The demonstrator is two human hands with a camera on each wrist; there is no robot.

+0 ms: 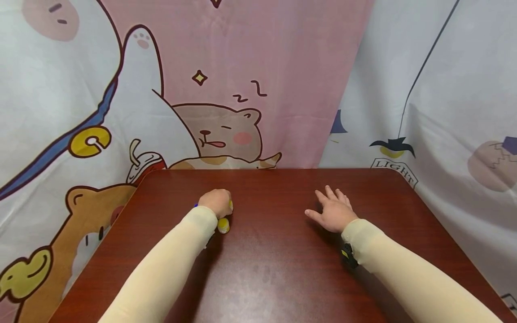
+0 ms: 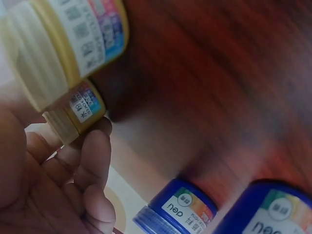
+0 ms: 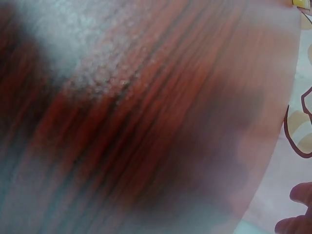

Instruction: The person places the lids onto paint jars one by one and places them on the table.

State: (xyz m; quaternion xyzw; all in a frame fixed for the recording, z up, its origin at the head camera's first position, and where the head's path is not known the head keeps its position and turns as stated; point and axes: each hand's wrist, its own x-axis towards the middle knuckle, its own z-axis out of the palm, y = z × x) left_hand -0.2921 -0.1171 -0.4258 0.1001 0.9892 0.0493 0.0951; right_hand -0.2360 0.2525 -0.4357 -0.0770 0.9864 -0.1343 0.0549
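At the left of the table my left hand [image 1: 216, 202] grips a small yellow paint jar [image 2: 87, 106] by its pale cap, and most of the jar is hidden behind the hand in the head view. A second yellow paint jar [image 1: 223, 225] stands on the table beside that wrist. Two blue paint jars, one nearer [image 2: 270, 209] and one farther [image 2: 183, 207], are on the other side of the hand in the left wrist view. My right hand [image 1: 333, 212] is held over the right part of the table with fingers spread and nothing in it.
The dark red wooden table [image 1: 262, 278] has rounded far corners. A curtain [image 1: 303, 89] printed with cartoon animals hangs behind and around it.
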